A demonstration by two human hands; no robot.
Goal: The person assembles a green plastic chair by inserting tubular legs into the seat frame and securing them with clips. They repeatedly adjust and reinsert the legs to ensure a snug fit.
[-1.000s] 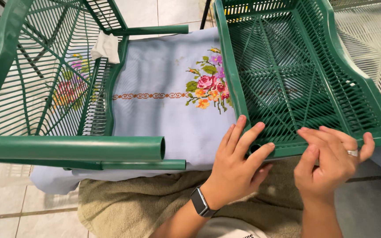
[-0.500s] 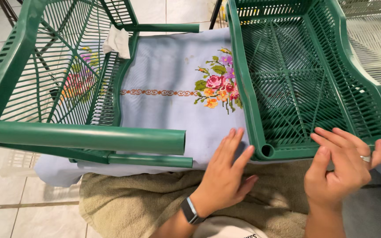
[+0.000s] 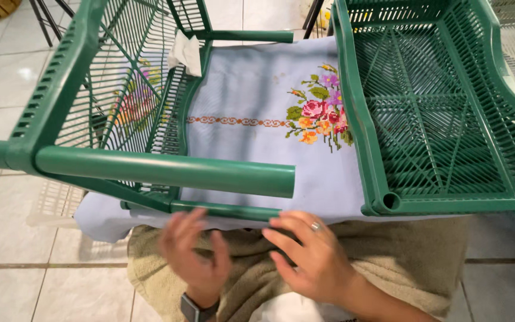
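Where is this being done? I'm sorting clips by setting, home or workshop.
Probably a home, not a workshop: pale tiled floor, green plastic shelf racks laid over an embroidered light-blue cloth, and a beige towel under both hands.

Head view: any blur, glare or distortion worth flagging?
Head view: left hand is motion-blurred, fingers smeared; right hand is only slightly soft. Embroidered cloth and green plastic racks are sharp. Floor tiles show a soft glare patch at upper left. Lighting is even, shadows faint. Rack edges bow slightly toward the frame borders.
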